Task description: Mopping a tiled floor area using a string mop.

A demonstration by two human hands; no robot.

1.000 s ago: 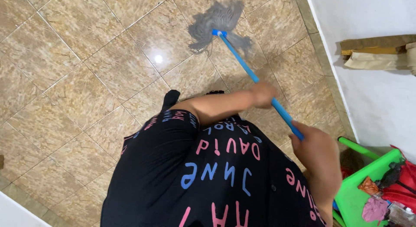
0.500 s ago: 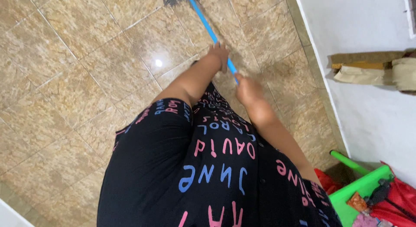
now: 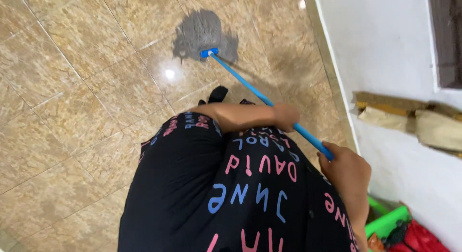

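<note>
A mop with a blue handle (image 3: pixel 250 90) and a grey string head (image 3: pixel 202 33) rests on the shiny tan tiled floor (image 3: pixel 72 88) ahead of me. My left hand (image 3: pixel 286 116) grips the handle partway down. My right hand (image 3: pixel 346 170) holds the handle's near end, close to my body. The mop head lies spread flat on the tiles near the white wall (image 3: pixel 385 54). My black dress with coloured letters (image 3: pixel 231 194) fills the lower middle of the view, and one dark foot (image 3: pixel 217 94) shows past its hem.
The white wall runs along the right with a tan tiled skirting (image 3: pixel 332 69). Brown folded cardboard pieces (image 3: pixel 409 117) lean against it. A green plastic piece of furniture (image 3: pixel 387 222) with red cloth (image 3: pixel 423 237) sits at the bottom right corner.
The mop head was pushed far forward out of view, then drawn back toward me. My hands pulled in close to my body and spread apart along the handle again.
</note>
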